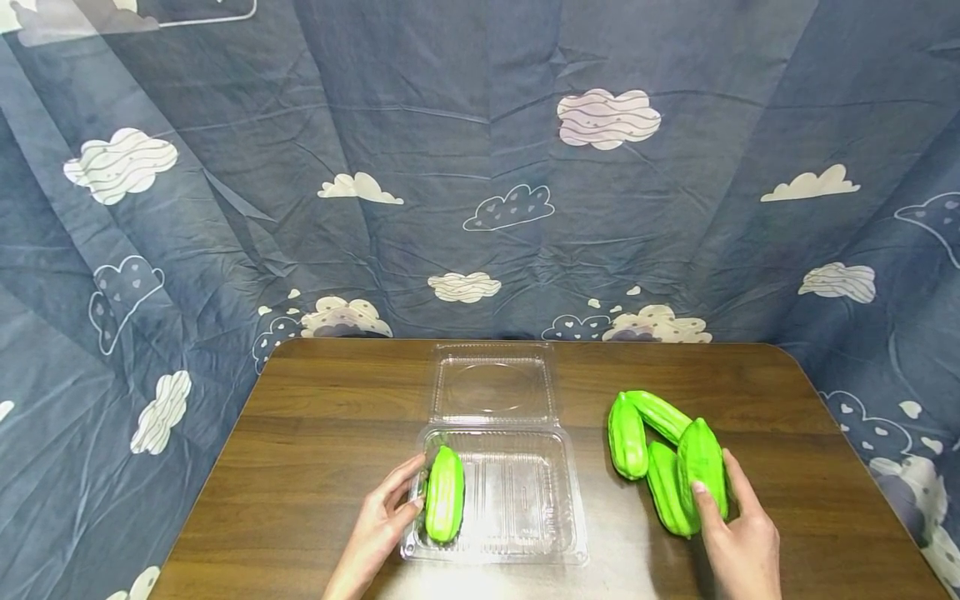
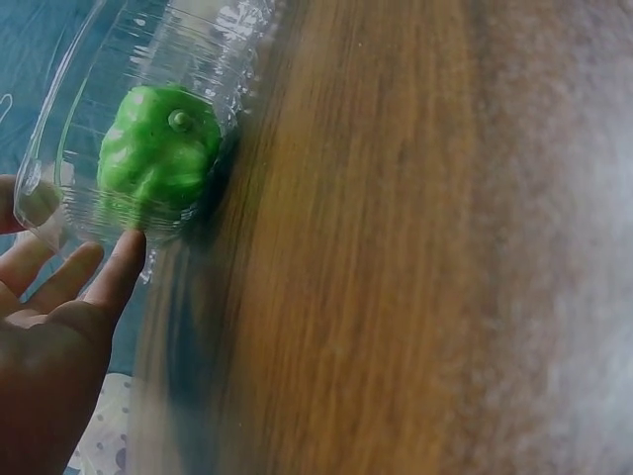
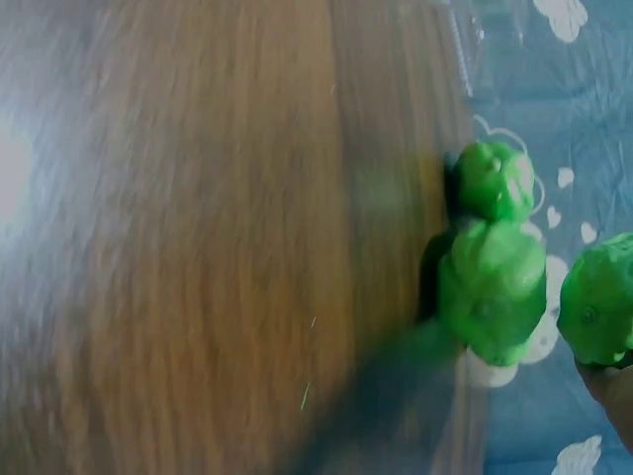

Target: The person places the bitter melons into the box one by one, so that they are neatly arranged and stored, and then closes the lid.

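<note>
A clear plastic clamshell container (image 1: 517, 546) lies open on the table, its lid (image 1: 491, 387) folded back away from me. One green ridged gourd (image 1: 446, 496) lies lengthwise along the left side of its tray. My left hand (image 1: 382, 517) is at the tray's left rim, fingers extended and touching the plastic; the left wrist view shows the fingertips (image 2: 129, 242) by the wall. On the right, my right hand (image 1: 738, 533) grips another green ridged gourd (image 1: 702, 467) between thumb and fingers. The right wrist view has this held gourd (image 3: 598, 302) raised off the table.
Beside the held gourd lie more green gourds: one at left (image 1: 627, 437), one slanting behind (image 1: 660, 414), and one partly hidden beneath it (image 1: 670, 492). The brown wooden table (image 1: 322, 433) ends at a blue cloud-print curtain (image 1: 450, 233).
</note>
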`<state>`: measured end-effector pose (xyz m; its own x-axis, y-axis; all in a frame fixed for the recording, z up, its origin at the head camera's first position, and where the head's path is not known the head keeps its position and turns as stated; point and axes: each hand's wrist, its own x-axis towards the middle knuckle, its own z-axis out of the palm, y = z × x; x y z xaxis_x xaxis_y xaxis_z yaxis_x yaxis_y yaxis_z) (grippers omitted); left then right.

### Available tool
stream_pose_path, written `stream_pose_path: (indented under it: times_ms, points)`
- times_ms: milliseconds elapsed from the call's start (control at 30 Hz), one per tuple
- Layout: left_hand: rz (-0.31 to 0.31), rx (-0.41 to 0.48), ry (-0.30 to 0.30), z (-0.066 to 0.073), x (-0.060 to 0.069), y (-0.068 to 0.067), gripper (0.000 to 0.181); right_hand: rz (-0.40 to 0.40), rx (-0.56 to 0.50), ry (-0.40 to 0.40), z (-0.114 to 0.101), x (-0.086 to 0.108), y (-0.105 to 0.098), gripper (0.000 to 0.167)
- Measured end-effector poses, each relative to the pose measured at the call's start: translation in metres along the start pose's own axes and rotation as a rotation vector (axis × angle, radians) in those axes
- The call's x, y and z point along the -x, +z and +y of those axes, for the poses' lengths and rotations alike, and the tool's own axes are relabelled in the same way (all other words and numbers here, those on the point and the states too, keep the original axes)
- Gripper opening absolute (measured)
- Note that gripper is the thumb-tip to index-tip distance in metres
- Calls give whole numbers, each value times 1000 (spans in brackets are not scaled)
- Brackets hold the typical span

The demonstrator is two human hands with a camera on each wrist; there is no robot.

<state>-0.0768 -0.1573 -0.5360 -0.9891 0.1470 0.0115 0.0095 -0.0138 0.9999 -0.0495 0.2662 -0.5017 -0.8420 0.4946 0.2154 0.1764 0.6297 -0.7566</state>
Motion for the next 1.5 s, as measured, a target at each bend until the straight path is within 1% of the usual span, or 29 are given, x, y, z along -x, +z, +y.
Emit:
stream_pose_path:
  times_ms: [200, 333, 533, 633, 700, 867, 933, 1033, 1167, 1300, 1400, 1500]
  points:
    - [-2, 5, 15, -1, -1, 0, 57, -55, -18, -14, -13, 4, 5, 63]
    - [-1, 2, 20, -1, -1, 1, 57, -74, -23, -21, -19, 6, 10, 62]
    - [15, 4, 11, -1, 0, 3, 57, -94, -82, -64, -29, 11, 18, 63]
    - [23, -8, 4, -1, 0, 3, 56, -108, -152, -90, -33, 13, 23, 62]
    - [27, -19, 0, -1, 1, 3, 56, -113, -188, -122, -37, 14, 25, 62]
    - [32, -17, 4, -1, 0, 3, 55, -136, -266, -227, -45, 15, 34, 63]
    - [33, -14, 9, -1, -1, 3, 56, -147, -315, -258, -49, 16, 38, 63]
    - [31, -14, 16, 0, -1, 3, 55, -178, -400, -282, -53, 18, 43, 62]
    - [30, -16, 9, 0, -1, 4, 55, -225, -452, -262, -59, 22, 49, 61]
    - [28, -17, -3, 0, -1, 4, 55, -248, -448, -241, -67, 24, 53, 60]
    - [28, -11, -10, 0, -1, 4, 55, -248, -402, -251, -72, 25, 56, 59]
    - [30, -9, -15, 1, -1, 4, 55, -257, -377, -263, -76, 26, 58, 59]
